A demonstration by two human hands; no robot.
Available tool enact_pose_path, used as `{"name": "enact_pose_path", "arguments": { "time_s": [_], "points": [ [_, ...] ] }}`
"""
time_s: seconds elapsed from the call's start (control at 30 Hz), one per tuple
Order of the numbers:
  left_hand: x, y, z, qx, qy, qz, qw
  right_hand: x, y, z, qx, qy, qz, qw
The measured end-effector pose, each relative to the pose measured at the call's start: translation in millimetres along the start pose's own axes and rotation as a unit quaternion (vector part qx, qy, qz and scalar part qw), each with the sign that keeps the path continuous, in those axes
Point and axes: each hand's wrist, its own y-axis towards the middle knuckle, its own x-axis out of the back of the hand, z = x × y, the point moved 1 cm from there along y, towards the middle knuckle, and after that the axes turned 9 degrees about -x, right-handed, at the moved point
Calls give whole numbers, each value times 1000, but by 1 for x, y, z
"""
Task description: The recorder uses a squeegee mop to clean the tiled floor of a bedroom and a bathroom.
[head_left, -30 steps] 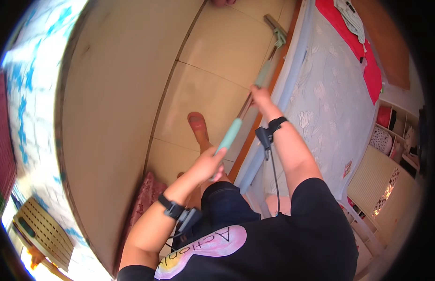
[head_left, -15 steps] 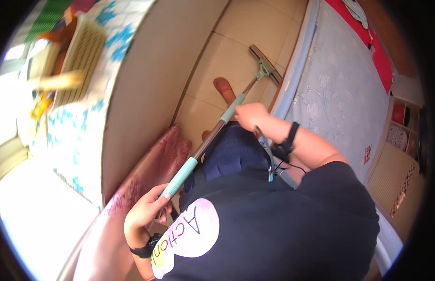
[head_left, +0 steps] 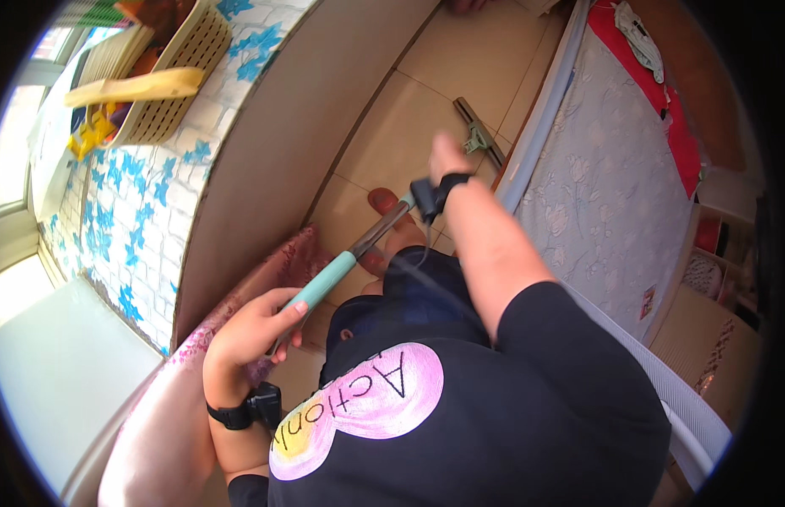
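In the head view, our left hand (head_left: 256,328) has its fingers wrapped around the green grip (head_left: 332,277) of the squeegee (head_left: 381,230); its blade (head_left: 479,132) lies just beyond our right hand (head_left: 447,159), whose blurred fingers we cannot tell are gripping the pole.

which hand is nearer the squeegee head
The right hand, blurred and stretched out toward the squeegee head. The left hand is farther back, gripping the teal handle at the opposite end.
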Motion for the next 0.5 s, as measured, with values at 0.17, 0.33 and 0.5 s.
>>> {"name": "enact_pose_path", "arguments": {
  "time_s": [0.17,0.33,0.5],
  "points": [
    [0,16,-3,62,44,-51,996,4,-19,-96,-140,31,90,986],
    [14,82,-37,61,-32,-32,997,4,39,-50,-171,57,124,976],
    [-45,230,-46,-63,-55,57,995,59,185,42,4,38,44,998]
  ]
}}
